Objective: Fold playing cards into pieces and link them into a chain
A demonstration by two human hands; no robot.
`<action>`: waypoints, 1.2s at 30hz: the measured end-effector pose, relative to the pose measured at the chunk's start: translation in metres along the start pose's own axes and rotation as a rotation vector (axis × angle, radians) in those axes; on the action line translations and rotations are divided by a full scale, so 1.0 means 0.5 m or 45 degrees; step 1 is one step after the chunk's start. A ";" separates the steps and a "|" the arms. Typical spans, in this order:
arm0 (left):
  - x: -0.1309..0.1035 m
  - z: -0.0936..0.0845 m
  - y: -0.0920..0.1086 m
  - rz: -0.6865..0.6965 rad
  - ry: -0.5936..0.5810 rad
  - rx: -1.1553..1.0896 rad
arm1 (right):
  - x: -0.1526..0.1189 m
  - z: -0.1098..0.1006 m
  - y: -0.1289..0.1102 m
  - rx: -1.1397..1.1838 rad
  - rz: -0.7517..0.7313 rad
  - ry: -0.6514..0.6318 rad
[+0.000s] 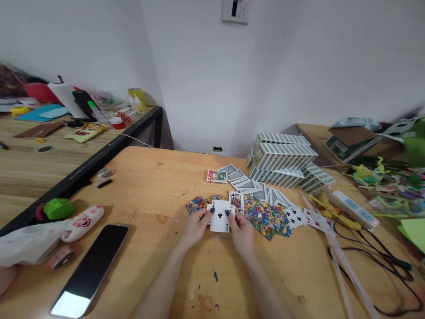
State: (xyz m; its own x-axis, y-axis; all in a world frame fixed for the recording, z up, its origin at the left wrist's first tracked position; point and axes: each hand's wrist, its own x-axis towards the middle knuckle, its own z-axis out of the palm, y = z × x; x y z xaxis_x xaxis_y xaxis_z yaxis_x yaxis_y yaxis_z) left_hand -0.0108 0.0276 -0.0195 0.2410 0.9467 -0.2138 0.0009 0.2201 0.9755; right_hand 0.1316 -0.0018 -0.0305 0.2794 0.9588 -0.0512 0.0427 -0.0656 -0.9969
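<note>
Both my hands hold playing cards up over the near middle of the wooden table. An ace of clubs (219, 221) faces me, with at least one more card partly hidden behind it. My left hand (196, 227) pinches the left edge, thumb on the front. On the right edge, my right hand (242, 230) grips the same cards between thumb and fingers. Just behind them is a face card of clubs (237, 199), its lower part covered. Multicoloured, speckled cards (268, 219) lie spread beyond my hands. A row of grey-backed cards (247, 184) fans out farther back.
A red-and-green card box (217, 177) lies beyond my hands. Striped card boxes (285, 155) are stacked back right. A power strip (355, 208), black cables (375, 261) and clear strips (345, 261) occupy the right side. A phone (93, 266) lies left, near a decorated white object (83, 223).
</note>
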 end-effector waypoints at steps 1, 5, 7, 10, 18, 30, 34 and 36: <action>0.000 0.000 0.000 0.000 0.000 -0.004 | 0.000 0.000 0.000 -0.007 -0.002 0.006; 0.000 0.001 0.001 0.004 -0.003 -0.020 | -0.001 0.001 -0.001 -0.014 0.000 0.004; 0.000 0.001 0.002 0.006 -0.006 -0.022 | -0.001 0.000 -0.002 -0.005 0.001 -0.011; 0.001 0.001 -0.001 0.001 0.007 -0.014 | -0.001 0.000 -0.005 -0.001 0.004 -0.019; 0.000 -0.001 0.001 0.076 0.040 0.086 | -0.002 -0.001 -0.012 0.018 -0.005 -0.025; -0.002 -0.001 0.009 0.067 0.057 0.142 | 0.003 -0.012 -0.008 0.128 0.088 -0.184; -0.001 -0.002 0.007 0.063 0.042 0.125 | 0.003 -0.012 -0.007 0.116 0.086 -0.176; 0.000 -0.002 0.005 0.068 0.036 0.121 | 0.002 -0.012 -0.009 0.108 0.086 -0.174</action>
State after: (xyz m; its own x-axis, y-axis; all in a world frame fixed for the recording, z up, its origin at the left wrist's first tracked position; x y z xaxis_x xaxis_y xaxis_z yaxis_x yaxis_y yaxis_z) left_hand -0.0118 0.0282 -0.0170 0.2154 0.9631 -0.1613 0.0809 0.1470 0.9858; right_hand 0.1377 -0.0022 -0.0259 0.1452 0.9821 -0.1198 -0.0543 -0.1129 -0.9921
